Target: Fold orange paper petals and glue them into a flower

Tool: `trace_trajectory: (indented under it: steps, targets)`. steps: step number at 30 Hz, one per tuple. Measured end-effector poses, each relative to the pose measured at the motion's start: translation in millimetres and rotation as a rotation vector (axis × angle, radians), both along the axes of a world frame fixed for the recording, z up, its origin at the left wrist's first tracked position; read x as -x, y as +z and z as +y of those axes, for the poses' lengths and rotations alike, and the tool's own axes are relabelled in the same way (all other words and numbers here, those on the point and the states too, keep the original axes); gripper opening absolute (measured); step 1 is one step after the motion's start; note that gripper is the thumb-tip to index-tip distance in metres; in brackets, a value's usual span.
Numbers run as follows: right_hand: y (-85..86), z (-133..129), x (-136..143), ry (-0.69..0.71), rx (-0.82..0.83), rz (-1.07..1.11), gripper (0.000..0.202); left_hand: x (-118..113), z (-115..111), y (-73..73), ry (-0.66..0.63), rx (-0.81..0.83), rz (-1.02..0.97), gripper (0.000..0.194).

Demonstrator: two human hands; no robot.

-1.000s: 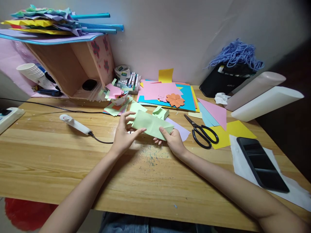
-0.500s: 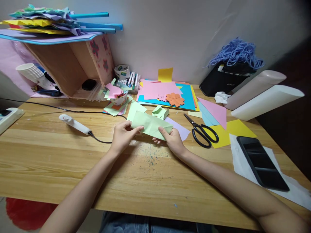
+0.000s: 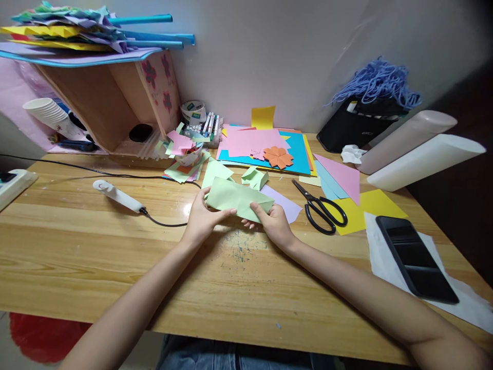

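A creased light green paper (image 3: pixel 239 198) is held above the wooden table between both hands. My left hand (image 3: pixel 203 217) grips its left end, thumb along the lower edge and fingers behind. At the right end my right hand (image 3: pixel 274 221) pinches it, thumb on the front and fingertips showing underneath. Just behind the paper sit a folded light green piece (image 3: pixel 254 178) and a flat green sheet (image 3: pixel 215 171). A lilac sheet (image 3: pixel 283 203) lies partly under my right hand's side. The fingers behind the paper are hidden.
Black-handled scissors (image 3: pixel 321 208) lie right of my hands, by a yellow sheet (image 3: pixel 379 208) and a phone (image 3: pixel 416 257). Behind are stacked coloured papers (image 3: pixel 300 149) with an orange paper flower (image 3: pixel 278 157). A white glue gun (image 3: pixel 119 197) and its cord lie left.
My left thumb has slid right along the paper's lower edge, and the left hand has shifted slightly right. My right hand keeps its grip at the right end.
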State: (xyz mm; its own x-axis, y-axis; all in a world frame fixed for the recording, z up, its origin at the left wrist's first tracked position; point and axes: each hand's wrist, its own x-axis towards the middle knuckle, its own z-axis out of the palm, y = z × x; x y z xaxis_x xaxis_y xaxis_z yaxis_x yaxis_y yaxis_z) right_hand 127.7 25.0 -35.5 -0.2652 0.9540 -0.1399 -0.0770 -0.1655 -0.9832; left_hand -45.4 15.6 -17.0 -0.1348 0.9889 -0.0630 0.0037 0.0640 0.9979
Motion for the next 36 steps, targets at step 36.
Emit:
trace_trajectory:
  steps: [36]
  targets:
    - [-2.7,14,-9,-0.070,-0.083,0.162,0.033,17,3,11.0,-0.190,0.174,0.038,0.040]
